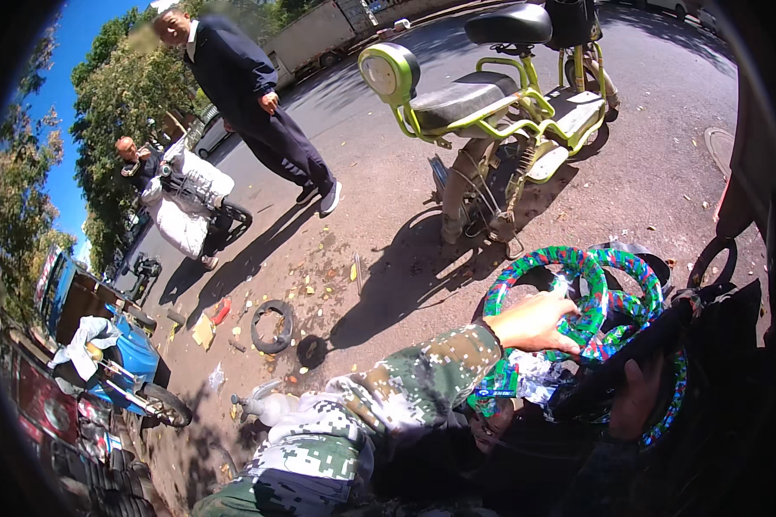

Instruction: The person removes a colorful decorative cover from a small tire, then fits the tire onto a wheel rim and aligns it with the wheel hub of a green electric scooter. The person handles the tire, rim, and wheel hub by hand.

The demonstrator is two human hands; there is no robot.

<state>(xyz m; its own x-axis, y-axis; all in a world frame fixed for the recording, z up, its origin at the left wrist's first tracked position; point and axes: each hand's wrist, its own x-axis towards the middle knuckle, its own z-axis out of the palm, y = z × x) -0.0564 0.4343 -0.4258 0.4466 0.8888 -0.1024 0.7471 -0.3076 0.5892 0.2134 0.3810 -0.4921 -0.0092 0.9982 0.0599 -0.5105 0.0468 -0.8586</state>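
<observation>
Several ring-shaped tyres in shiny green, blue and red wrapping lie in a pile at the right. My left hand, in a digital-camouflage sleeve, reaches across to them. Its thumb and fingers close around part of one wrapped ring. Crumpled silvery plastic sits just below that hand. My right hand is in deep shade at the pile's lower right, beside a dark sheet or bag edge. Whether it grips anything is too dark to make out.
A yellow-green electric scooter stands ahead, its rear wheel not visible. One person stands on the pavement; another is by a white-covered scooter. A bare tyre lies on the ground. A blue cargo tricycle is at left.
</observation>
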